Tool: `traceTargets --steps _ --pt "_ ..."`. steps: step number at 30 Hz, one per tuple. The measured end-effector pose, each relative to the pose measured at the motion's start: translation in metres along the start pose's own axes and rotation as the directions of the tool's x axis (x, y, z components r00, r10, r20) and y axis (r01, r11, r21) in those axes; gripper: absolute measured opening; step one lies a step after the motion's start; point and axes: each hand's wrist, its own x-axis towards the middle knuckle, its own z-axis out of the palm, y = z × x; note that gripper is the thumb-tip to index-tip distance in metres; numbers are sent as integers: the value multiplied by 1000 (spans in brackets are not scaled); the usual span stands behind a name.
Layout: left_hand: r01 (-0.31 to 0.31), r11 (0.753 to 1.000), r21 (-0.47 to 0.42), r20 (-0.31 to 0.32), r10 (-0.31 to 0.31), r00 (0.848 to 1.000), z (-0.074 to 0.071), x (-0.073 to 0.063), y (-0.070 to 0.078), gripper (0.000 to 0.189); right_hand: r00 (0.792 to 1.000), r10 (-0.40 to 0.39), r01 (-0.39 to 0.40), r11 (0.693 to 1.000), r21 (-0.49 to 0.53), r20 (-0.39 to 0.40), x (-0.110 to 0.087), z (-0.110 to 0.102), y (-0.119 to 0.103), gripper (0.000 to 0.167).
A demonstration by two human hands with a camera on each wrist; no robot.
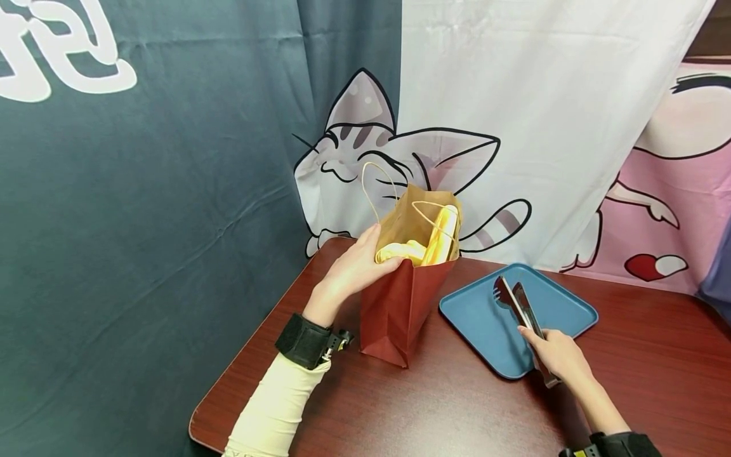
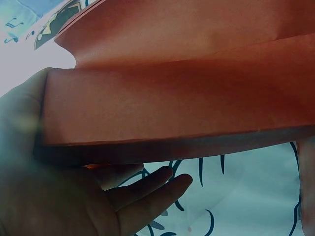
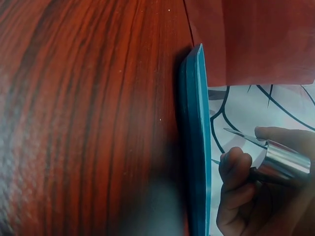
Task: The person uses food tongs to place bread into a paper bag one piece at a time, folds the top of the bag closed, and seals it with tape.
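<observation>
A red paper bag [image 1: 394,311] with a tan inside stands upright on the table, its mouth open. My left hand [image 1: 356,263] holds the bag's left rim, thumb over one side; in the left wrist view, the fingers [image 2: 152,201] stretch past the bag's edge. Yellow packages [image 1: 441,238] show in the mouth, one of them upright along the right wall. Over a blue tray [image 1: 471,308], my right hand [image 1: 559,355] grips metal tongs [image 1: 528,311] by the handles. The tongs' two tips are slightly apart, with nothing between them.
Two twisted paper handles [image 1: 366,181] rise from the bag. The reddish-brown wooden table [image 1: 445,406] ends at a left edge beside a grey-green curtain [image 1: 143,254]. A white cloth printed with a cartoon cat [image 1: 365,152] hangs behind the table.
</observation>
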Motion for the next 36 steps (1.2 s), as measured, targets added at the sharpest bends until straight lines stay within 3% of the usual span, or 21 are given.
traceTargets --steps 13,18,26,36 --pt "-19 1000 1 -8 19 1000 1 0 -2 87 997 61 -58 997 -55 56 -2 2 1 72" --pt "-39 999 -5 -22 39 999 1 0 -2 86 998 46 -40 988 -151 34 -1 4 0 82" --pt "-34 999 -6 -26 34 999 0 0 0 85 999 33 -39 963 -267 -26 -2 4 -3 85" --pt "0 999 42 -17 1 1000 -2 0 1 86 999 24 -36 955 -294 -46 -7 1 -4 93"
